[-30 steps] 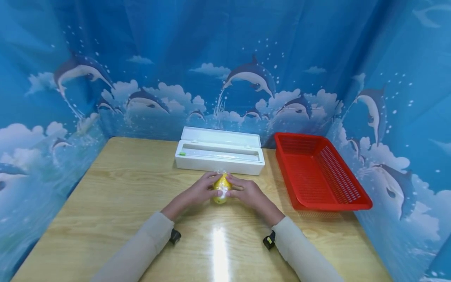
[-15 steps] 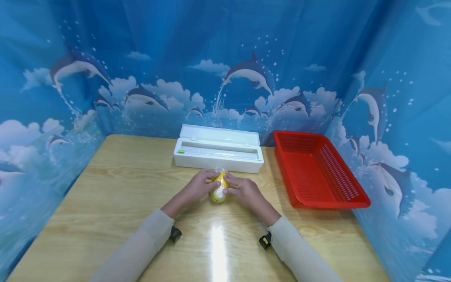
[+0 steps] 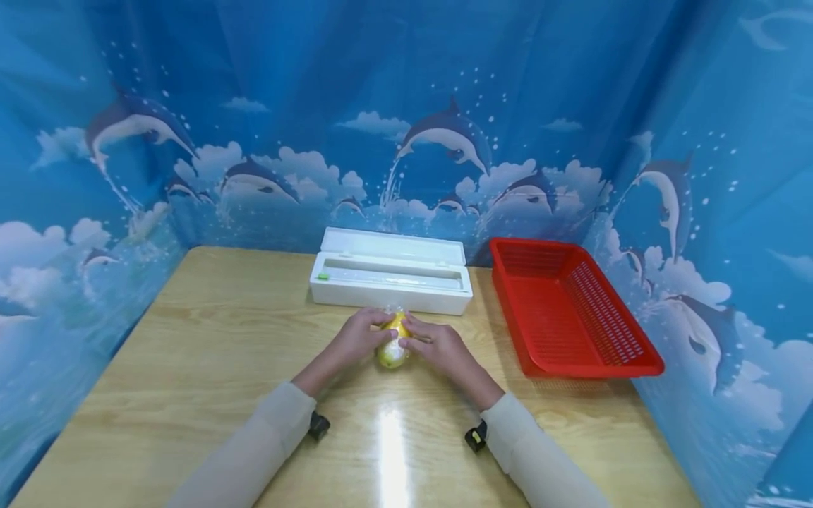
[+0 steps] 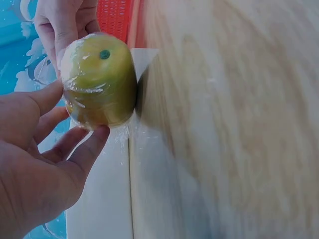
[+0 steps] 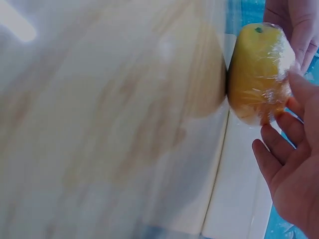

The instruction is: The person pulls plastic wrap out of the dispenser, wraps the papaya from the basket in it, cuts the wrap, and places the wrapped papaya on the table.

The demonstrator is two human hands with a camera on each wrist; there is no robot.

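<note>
A yellow-green fruit (image 3: 392,351), wrapped in clear plastic film, sits on the wooden table; its exact kind is unclear. The wrist views show its small green stem spot, and creased film over its skin. From the left, my left hand (image 3: 358,336) holds it, thumb and fingertips against its side. My right hand (image 3: 442,345) holds the opposite side, its thumb and fingers on the film. A bunched tip of film stands up at the far end of the fruit. Just beyond the hands lies a long white cling film dispenser (image 3: 389,291), lid raised, with a green slider (image 3: 323,276).
A red plastic basket (image 3: 551,310) with slotted sides stands at the right of the wooden table (image 3: 209,367). Behind the table and along both sides hangs a blue curtain (image 3: 305,85) printed with dolphins.
Both hands stay on the wrapped fruit, with only slight shifts of thumbs and fingers around it. The whole head view shifts a little; dispenser and basket keep their places.
</note>
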